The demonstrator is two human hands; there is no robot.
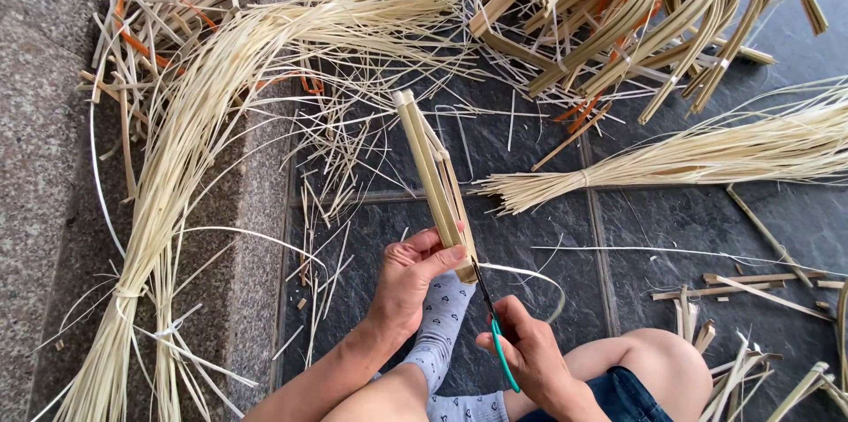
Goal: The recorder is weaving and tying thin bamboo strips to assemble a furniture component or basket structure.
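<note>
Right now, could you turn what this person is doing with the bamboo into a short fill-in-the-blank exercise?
1. The left hand grips a folded bundle of flat bamboo strips by its ____ end.
2. The right hand holds scissors with ____ handles.
3. Under the hands, the foot wears a grey ____.
4. The long bundle of thin splints lies on the person's ____ side.

Missing words: lower; green; sock; left

I saw no package, label, sign or screen anywhere around me, from twelve o'clock round to six; nothing of that kind lay in view.
</note>
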